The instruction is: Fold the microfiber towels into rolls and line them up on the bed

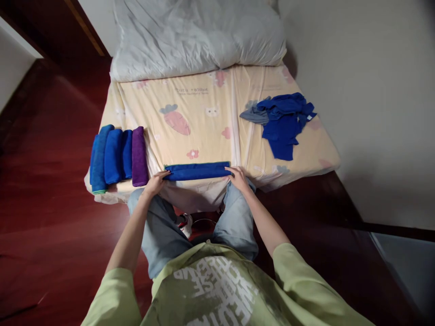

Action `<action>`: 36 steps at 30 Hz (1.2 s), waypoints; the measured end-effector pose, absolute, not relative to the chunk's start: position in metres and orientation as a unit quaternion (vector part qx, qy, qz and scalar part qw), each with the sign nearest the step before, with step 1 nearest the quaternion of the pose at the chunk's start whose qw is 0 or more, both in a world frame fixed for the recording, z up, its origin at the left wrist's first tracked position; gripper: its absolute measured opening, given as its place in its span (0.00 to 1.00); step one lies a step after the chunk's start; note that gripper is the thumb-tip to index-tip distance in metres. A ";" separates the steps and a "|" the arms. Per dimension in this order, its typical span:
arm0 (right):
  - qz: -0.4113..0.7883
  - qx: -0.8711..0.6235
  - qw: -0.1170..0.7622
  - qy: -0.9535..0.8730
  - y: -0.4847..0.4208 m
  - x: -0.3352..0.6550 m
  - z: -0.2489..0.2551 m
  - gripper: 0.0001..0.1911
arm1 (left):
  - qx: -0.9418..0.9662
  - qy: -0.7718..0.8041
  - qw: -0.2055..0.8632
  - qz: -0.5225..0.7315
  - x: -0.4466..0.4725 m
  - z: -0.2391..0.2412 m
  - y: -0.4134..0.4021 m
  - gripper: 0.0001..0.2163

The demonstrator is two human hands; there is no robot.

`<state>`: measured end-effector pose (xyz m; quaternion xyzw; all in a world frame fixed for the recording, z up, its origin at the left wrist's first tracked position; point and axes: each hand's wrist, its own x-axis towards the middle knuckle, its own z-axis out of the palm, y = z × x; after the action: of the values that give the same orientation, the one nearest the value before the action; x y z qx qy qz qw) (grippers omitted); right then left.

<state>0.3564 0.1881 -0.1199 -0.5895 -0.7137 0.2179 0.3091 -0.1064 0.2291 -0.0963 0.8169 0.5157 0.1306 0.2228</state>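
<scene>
A blue towel (199, 171), folded into a long narrow strip, lies along the front edge of the bed. My left hand (157, 182) grips its left end, the fingers closed over the corner. At the opposite end, my right hand (239, 178) pinches the towel between thumb and fingers. To the left of my left hand stands a row of rolled or folded towels, several blue ones (113, 156) and a purple one (139, 156) nearest to me. A loose heap of crumpled blue cloths (283, 120), with a grey piece (254, 115) sticking out, lies farther right.
The bed (200, 122) has a yellow sheet with carrots and flowers printed on it. A puffy grey-white quilt (197, 40) covers its far end. A white wall (374, 113) rises on the right, and dark red floor (50, 203) surrounds the bed.
</scene>
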 end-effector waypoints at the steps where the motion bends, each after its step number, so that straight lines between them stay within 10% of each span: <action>1: 0.221 -0.591 0.317 -0.708 0.190 0.357 -0.120 0.27 | 0.800 0.531 0.237 0.145 -0.107 -0.097 0.231 0.25; 11: 0.214 -0.647 0.327 -0.655 0.203 0.356 -0.128 0.14 | 0.686 0.651 0.258 0.196 -0.106 -0.095 0.244 0.17; 36: 0.255 -0.727 0.379 -0.512 0.235 0.336 -0.128 0.20 | 0.687 0.684 0.146 0.197 -0.085 -0.112 0.284 0.19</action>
<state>0.3360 0.2354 -0.1281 -0.7270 -0.5125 0.2549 0.3794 -0.0851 0.2845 -0.1124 0.6870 0.6841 0.1969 0.1458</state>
